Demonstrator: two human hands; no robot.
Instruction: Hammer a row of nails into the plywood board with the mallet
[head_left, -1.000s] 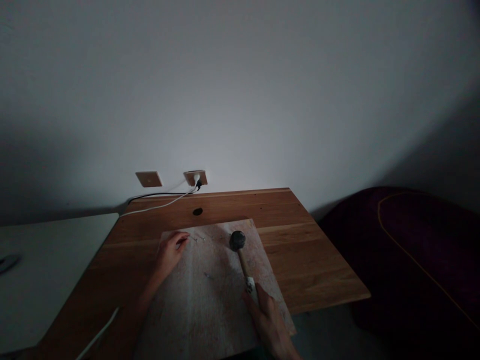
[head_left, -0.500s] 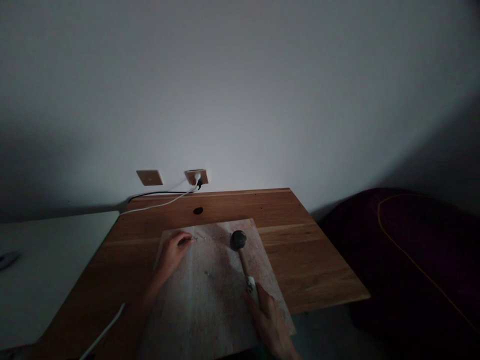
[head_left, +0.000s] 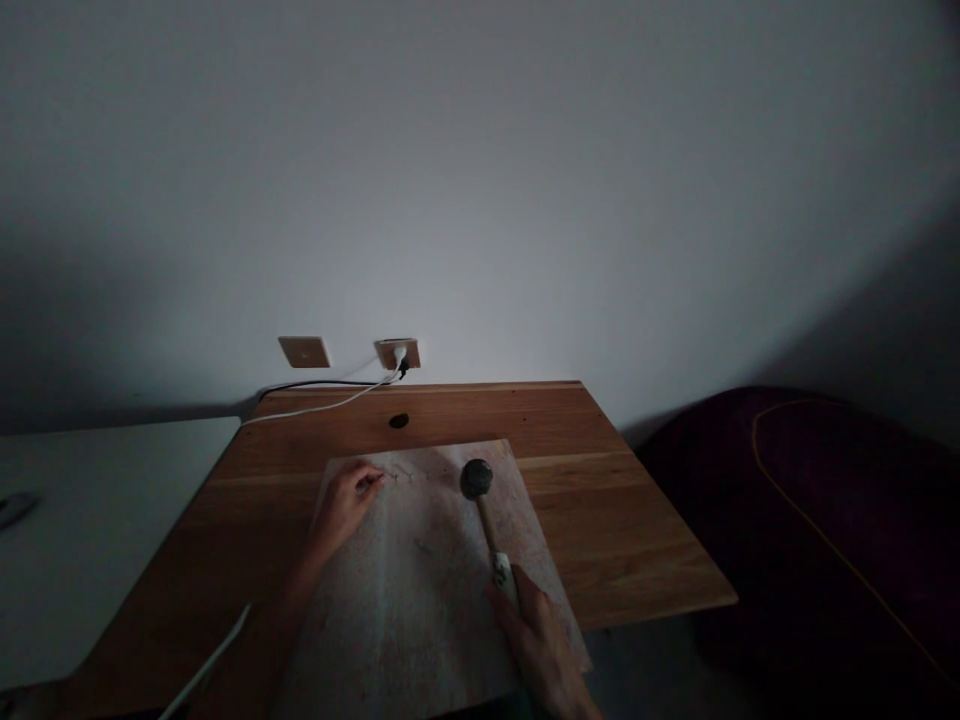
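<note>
My left hand [head_left: 346, 505] is closed in a pinch near the far left corner of a worn, pale board [head_left: 405, 620]. Between thumb and finger is a small thin nail, hard to see in the dim light. Just right of the fingertips, a few more nails [head_left: 409, 476] form a row along the board's far edge. My right hand [head_left: 544, 635] grips a mallet [head_left: 477, 480] by its handle, which is wrapped in white at the grip. The mallet's dark round head is over the board's far right part, to the right of the nails.
Beneath the board is a wooden table [head_left: 645, 530] with a cable hole [head_left: 398, 421]. A white cable [head_left: 315, 408] runs to a wall socket [head_left: 397, 353]. On the left stands a white surface [head_left: 82, 530]; on the right, a dark purple rounded thing [head_left: 720, 470].
Both hands stay nearly where they were, the left still pinching and the right still on the mallet. The view has shifted very slightly.
</note>
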